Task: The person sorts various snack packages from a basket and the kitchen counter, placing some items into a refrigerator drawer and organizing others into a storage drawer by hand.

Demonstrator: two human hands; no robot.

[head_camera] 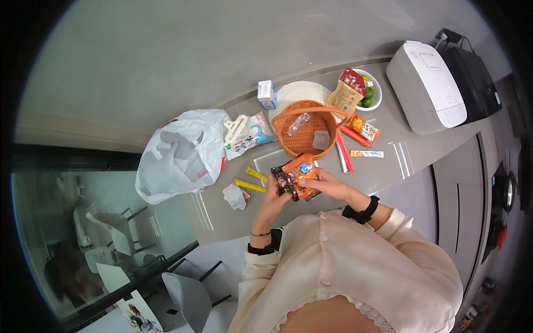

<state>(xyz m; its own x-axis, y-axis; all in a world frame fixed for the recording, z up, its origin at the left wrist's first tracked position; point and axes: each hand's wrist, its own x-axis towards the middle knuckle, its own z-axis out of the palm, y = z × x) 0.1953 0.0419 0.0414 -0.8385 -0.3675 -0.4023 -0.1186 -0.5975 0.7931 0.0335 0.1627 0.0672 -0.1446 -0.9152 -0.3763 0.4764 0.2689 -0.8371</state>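
Both hands hold small snack packets just in front of an orange wicker basket (pixel 287 133). My left hand (pixel 272 197) grips a black packet (pixel 285 180) by its lower left side. An orange packet (pixel 306 168) with a blue print is pinched in my right hand (pixel 331 185), thumb on its front. The two packets overlap, so I cannot tell how many there are. Inside the basket lie a crumpled clear wrapper (pixel 299 124) and a small translucent tray (pixel 321 140). Left of my hands are yellow stick packets (pixel 249 185) and a small crumpled white packet (pixel 236 197).
A white plastic bag (pixel 179 154) stands at the left beside a clipped food bag (pixel 252 135). Behind are a small box (pixel 267 95) and a bowl of green fruit (pixel 377 93). Red sticks (pixel 354 136) and an orange snack pack (pixel 363 128) lie right, before a white appliance (pixel 429 87).
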